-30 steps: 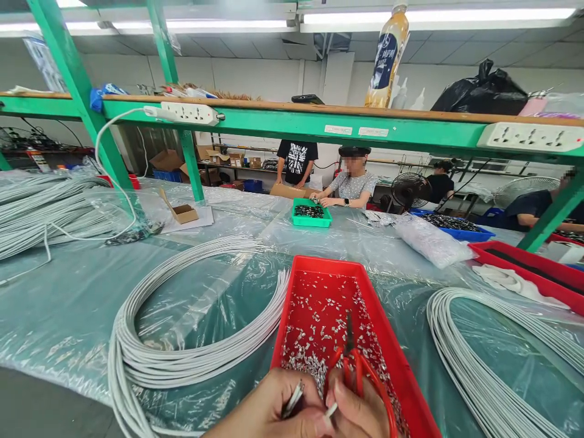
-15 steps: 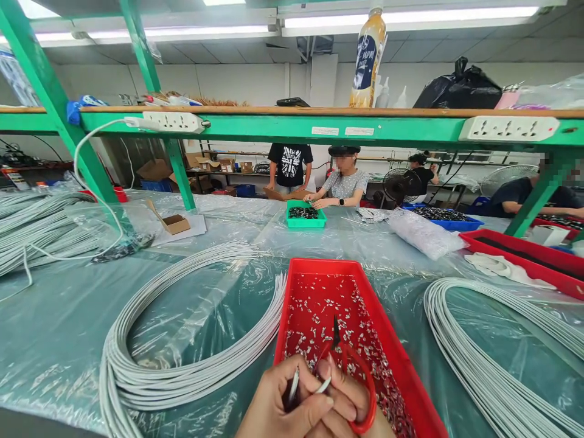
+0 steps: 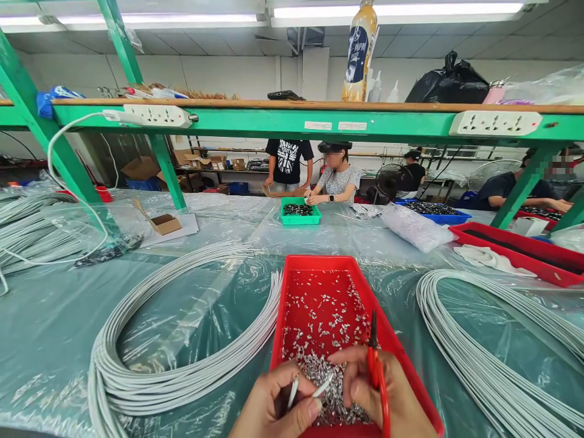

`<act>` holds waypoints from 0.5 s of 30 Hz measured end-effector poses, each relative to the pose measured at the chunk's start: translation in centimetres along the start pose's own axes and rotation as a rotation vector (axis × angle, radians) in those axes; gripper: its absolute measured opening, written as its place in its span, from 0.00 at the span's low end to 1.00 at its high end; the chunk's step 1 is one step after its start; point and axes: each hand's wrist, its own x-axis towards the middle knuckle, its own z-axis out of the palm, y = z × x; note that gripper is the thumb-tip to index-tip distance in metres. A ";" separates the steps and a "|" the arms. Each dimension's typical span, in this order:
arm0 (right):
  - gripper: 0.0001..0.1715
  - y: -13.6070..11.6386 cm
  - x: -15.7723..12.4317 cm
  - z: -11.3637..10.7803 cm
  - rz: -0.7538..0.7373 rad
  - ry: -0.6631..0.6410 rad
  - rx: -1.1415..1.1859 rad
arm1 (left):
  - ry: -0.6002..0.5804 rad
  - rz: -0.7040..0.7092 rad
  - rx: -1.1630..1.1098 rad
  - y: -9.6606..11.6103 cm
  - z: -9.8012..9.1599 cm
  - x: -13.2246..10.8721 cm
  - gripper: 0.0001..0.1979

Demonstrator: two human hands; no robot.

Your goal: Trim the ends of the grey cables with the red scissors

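Fingers of my left hand (image 3: 274, 407) pinch two white wire ends (image 3: 308, 389) over the near end of the red tray (image 3: 292, 267). My right hand (image 3: 383, 401) grips red scissors (image 3: 376, 371) (blades up), fingertips among loose metal terminals (image 3: 328, 340). Wires could slip; blades might nick me.

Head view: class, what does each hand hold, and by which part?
Left hand pinches two white wire ends just below their tips. Right hand grips red-handled scissors by the handles.
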 end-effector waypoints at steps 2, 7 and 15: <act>0.19 0.0 -0.7 0.8 0.054 -0.003 0.062 | 0.039 0.060 -0.002 0.2 0.3 0.0 0.18; 0.16 -0.6 -0.8 3.5 0.050 0.269 0.042 | 0.315 0.213 0.295 0.2 1.0 -0.3 0.13; 0.17 2.1 -0.9 4.3 0.035 0.318 0.223 | 0.350 0.335 0.343 -1.2 1.1 -0.4 0.10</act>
